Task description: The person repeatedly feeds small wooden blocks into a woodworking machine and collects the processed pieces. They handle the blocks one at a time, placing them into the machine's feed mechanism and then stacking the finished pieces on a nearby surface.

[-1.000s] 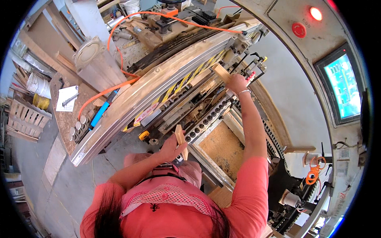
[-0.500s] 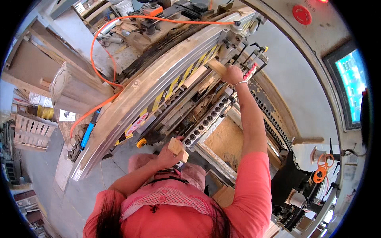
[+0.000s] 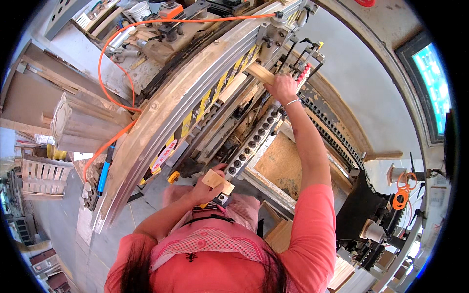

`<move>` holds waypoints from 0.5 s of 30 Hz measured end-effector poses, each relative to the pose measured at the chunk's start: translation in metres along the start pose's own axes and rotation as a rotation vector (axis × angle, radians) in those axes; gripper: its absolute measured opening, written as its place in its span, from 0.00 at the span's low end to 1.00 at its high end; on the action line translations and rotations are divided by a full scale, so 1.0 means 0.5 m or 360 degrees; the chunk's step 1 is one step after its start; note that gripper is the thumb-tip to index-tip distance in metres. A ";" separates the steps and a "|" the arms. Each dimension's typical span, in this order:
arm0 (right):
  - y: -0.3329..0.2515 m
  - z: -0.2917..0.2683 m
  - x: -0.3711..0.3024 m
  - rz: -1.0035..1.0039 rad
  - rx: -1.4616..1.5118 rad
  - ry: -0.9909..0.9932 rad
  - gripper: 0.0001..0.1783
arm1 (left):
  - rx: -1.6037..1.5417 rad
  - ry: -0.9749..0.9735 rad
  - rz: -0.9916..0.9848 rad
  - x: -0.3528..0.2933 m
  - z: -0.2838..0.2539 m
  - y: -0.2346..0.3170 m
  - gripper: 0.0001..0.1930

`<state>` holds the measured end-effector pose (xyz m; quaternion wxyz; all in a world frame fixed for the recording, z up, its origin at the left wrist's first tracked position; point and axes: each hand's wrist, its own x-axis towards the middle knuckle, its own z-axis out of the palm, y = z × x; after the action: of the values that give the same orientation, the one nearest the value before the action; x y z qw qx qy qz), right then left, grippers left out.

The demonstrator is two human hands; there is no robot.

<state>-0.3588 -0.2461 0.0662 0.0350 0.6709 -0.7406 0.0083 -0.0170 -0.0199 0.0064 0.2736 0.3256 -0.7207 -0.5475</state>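
Beam of wood-topped grey metal (image 3: 168, 93) bounded the left

Open room lay above the rectangular, sawdust-covered tray (image 3: 279, 168), right of a pale bar of round black discs (image 3: 251, 144). Fingers of the right hand (image 3: 283, 89) clamped a flat, pale wooden strip (image 3: 260, 73) near the beam; those of the left hand (image 3: 202, 191) gripped a pale wooden block (image 3: 213, 178) by the bar's near end. Since a second earlier, that block had turned its broad face upward.

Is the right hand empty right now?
No, the right hand is gripping one end of a pale wooden piece over the machine.
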 end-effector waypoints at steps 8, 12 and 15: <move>-0.004 -0.015 0.007 0.0022 0.0083 -0.0107 0.27 | -0.0012 0.0057 0.0012 -0.002 0.006 -0.022 0.13; 0.024 0.013 0.007 -0.0058 0.0039 0.0056 0.25 | 0.0048 0.0107 0.0132 0.008 0.016 -0.028 0.12; 0.013 -0.002 0.005 -0.0020 -0.0001 -0.0076 0.25 | 0.0071 0.0115 0.0148 0.006 0.022 -0.041 0.11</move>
<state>-0.3654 -0.2480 0.0678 0.0176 0.6756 -0.7370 -0.0081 -0.0238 -0.0195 -0.0161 0.3173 0.3173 -0.7368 -0.5057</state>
